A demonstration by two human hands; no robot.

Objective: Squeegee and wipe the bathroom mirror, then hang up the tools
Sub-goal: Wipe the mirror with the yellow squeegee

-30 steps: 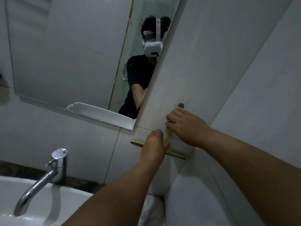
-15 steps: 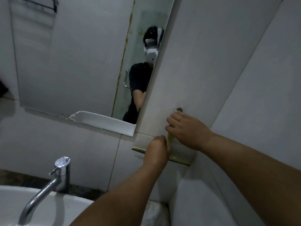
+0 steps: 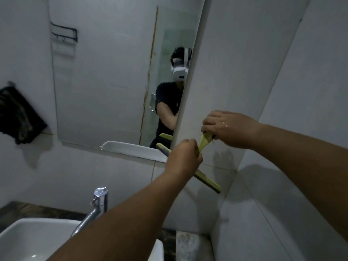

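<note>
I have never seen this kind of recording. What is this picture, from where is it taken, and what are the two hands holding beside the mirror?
There is no machine here. A person wears one camera on the head, and it looks forward and down, so you see their own two bare arms. The mirror reflects the person with the white headset.

Both hands hold a yellow squeegee, a window-wiping tool. The left hand grips it lower down, near the blade. The right hand has its grip on the top of the handle, close to the tiled wall to the right of the mirror. The blade slants down to the right.

Below are a chrome tap and a white sink. A dark cloth hangs on the wall at the left.
</note>
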